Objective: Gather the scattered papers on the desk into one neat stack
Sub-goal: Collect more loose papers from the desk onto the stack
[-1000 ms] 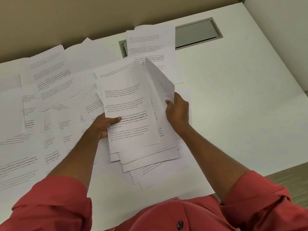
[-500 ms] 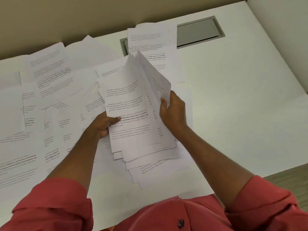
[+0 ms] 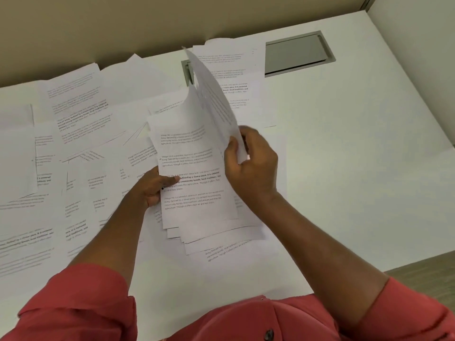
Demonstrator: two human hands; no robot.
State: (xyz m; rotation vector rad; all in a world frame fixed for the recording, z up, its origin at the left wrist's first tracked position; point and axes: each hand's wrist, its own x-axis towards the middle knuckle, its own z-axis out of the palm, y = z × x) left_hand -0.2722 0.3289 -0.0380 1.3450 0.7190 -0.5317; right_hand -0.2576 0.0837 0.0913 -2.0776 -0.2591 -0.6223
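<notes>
A loose bundle of printed sheets [image 3: 197, 205] is held above the white desk [image 3: 344, 168] in the middle of the view, its lower edges fanned and uneven. My left hand [image 3: 152, 187] grips the bundle's left edge, thumb on the top page. My right hand [image 3: 251, 166] pinches the right edge, where a few sheets [image 3: 211, 99] are curled upward and stand almost on edge. Many more printed sheets [image 3: 73, 124] lie scattered and overlapping across the left half of the desk. Two or three sheets [image 3: 229, 67] lie behind the bundle near the back wall.
A grey cable hatch [image 3: 295, 54] is set into the desk at the back right, partly covered by paper on its left end. A beige wall [image 3: 123, 25] runs along the back. The desk's front edge [image 3: 406, 262] shows at the lower right, wood floor beyond.
My right hand has slid up the bundle's right edge and lifted the right-hand sheets, which now curl up steeply. My left hand keeps its grip in the same place.
</notes>
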